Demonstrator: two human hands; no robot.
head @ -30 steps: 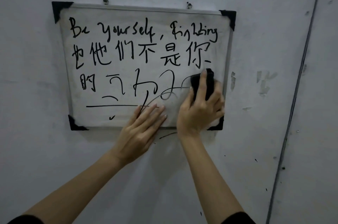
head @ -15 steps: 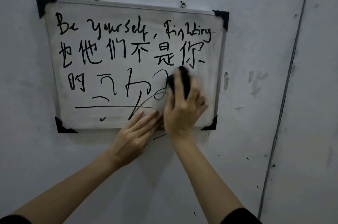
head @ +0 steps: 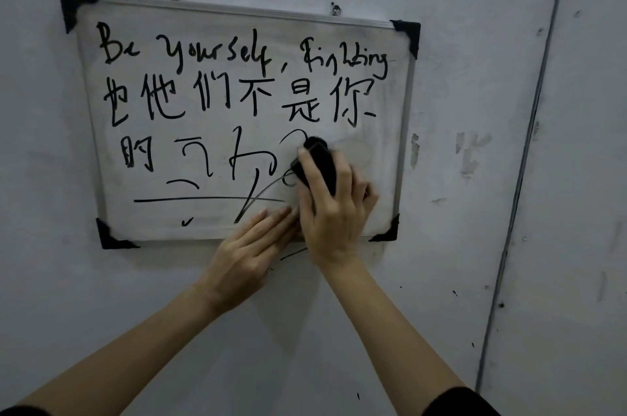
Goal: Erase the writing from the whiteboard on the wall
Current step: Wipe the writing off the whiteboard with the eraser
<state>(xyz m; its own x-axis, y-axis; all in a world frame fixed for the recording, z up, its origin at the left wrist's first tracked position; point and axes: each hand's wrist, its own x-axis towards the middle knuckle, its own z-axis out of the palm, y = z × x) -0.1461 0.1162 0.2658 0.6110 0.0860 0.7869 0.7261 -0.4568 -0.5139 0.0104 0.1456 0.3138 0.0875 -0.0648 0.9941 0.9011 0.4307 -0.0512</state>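
While left hand [head: 249, 252] lies flat on whiteboard [head: 152, 219], right hand [head: 336, 215] pointing up, grip curled round eraser [head: 320, 164].

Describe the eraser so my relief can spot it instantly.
Find the whiteboard on the grey wall. At its lower right, the right hand grips a small black block: the eraser. Unlike the thin writing and flat corner caps, it is a thick lump under the fingers.
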